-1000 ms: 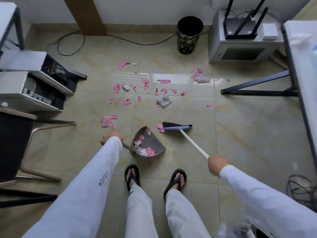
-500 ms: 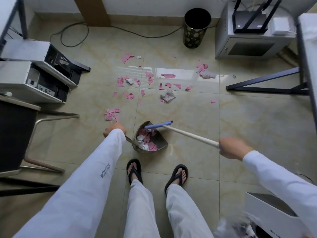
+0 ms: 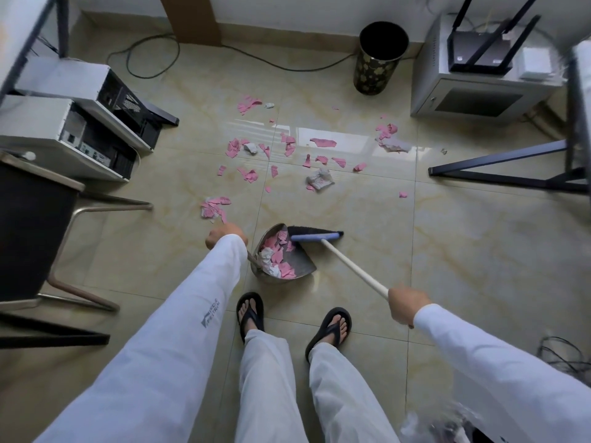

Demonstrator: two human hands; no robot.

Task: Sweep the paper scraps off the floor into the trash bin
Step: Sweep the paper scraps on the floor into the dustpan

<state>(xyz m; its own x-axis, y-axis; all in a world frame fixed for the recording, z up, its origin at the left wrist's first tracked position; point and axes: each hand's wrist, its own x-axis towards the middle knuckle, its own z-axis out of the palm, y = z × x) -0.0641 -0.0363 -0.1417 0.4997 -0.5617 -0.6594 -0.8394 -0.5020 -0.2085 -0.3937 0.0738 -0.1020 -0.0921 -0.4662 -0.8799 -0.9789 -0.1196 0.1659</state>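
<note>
Two hands share the sweeping: fingers of the right hand [image 3: 407, 306] curl round the handle of the broom [image 3: 355, 268], while the left hand [image 3: 225, 235] holds the dustpan [image 3: 303, 266] by its handle, fingers hidden behind the knuckles. The broom's head rests at the dustpan's open lip. The pan sits on the floor [image 3: 479, 251] before the person's feet, holding pink and white scraps [image 3: 275, 257]. More lie scattered mid-floor; the bin [image 3: 380, 59] stands at the far edge, against the wall.
</note>
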